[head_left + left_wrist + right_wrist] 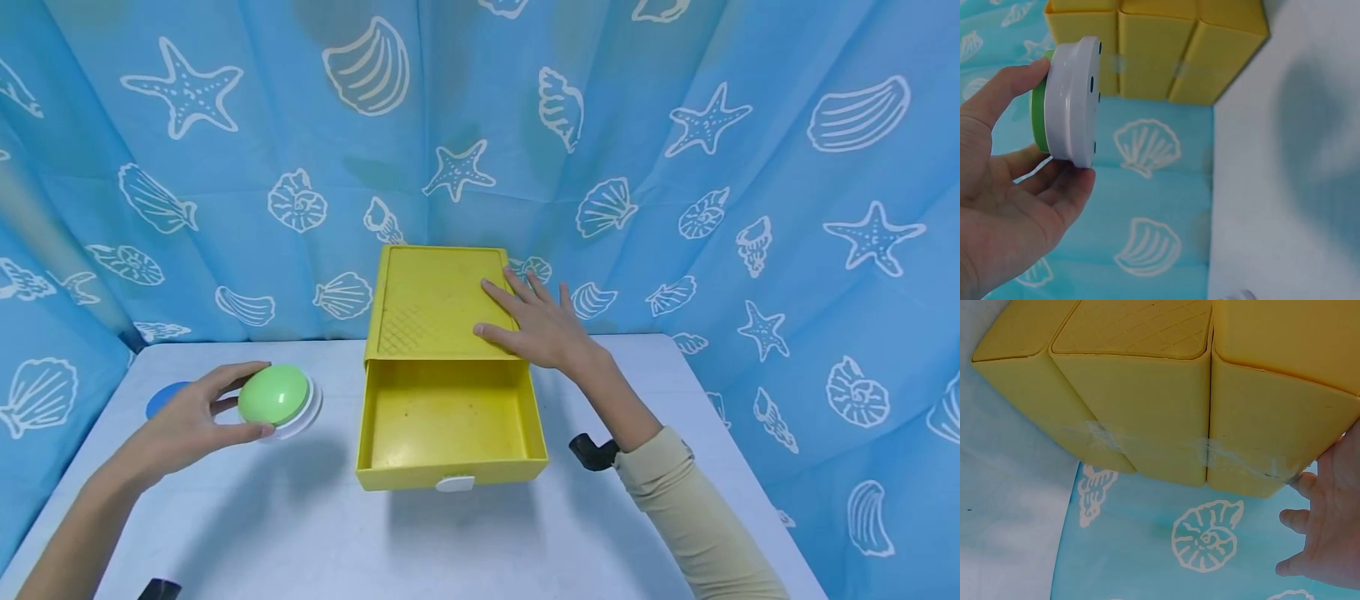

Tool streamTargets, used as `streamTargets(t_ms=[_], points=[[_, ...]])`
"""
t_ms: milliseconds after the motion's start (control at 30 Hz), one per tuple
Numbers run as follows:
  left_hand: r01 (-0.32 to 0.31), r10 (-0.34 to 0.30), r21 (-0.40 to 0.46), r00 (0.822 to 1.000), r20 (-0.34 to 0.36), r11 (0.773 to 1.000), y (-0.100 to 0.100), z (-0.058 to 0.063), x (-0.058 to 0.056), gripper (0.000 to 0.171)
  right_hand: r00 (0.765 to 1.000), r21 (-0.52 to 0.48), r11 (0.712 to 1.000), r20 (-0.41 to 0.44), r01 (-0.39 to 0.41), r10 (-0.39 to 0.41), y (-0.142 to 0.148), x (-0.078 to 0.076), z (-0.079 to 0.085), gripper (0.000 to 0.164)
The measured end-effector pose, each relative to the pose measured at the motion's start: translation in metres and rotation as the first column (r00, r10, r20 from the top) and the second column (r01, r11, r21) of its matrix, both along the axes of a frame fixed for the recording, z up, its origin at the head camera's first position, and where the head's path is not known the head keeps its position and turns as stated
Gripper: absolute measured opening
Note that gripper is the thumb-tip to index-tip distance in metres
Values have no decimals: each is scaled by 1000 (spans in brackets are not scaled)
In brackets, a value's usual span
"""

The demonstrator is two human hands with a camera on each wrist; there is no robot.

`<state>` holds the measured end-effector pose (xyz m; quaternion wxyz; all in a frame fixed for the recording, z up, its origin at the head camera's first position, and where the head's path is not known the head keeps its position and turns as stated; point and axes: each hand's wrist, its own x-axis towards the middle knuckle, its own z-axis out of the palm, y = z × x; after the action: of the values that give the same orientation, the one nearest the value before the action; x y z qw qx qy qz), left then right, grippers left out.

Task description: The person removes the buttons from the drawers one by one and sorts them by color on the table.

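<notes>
My left hand [183, 421] grips a round push button [273, 395] with a green dome and a white base, thumb and fingers around its rim. In the left wrist view the button [1072, 103] is seen edge-on, small dark holes in its underside, held up off the table. A yellow plastic drawer unit [442, 304] stands at the middle, its top drawer [442, 425] pulled out and bare inside. On the unit's top right edge rests my right hand [543, 329], fingers spread. The right wrist view shows its fingertips [1294, 519] beside the unit's side wall.
A blue round object [163, 398] lies on the white table [315, 550], partly hidden behind the left hand. The drawer's front carries a white handle [455, 483]. Blue curtains [480, 108] with shell and starfish prints hang right behind the unit and along both sides.
</notes>
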<state>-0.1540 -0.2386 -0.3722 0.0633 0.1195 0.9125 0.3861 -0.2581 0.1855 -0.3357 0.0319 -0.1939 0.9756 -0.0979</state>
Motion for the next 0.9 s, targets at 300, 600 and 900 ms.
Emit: streamTargets(t_ms=[300, 600, 900], points=[[-35, 35, 2, 999, 40, 999, -13, -31, -14, 88, 1000, -6, 1000, -5, -1, 1, 0, 1, 2, 80], [-129, 130, -22, 988, 88, 991, -34, -73, -26, 92, 1000, -11, 1000, 2, -9, 9, -1, 0, 3, 79], [-227, 231, -49, 964, 131, 973, -48, -97, -31, 98, 1000, -13, 1000, 4, -12, 12, -1, 1, 5, 79]])
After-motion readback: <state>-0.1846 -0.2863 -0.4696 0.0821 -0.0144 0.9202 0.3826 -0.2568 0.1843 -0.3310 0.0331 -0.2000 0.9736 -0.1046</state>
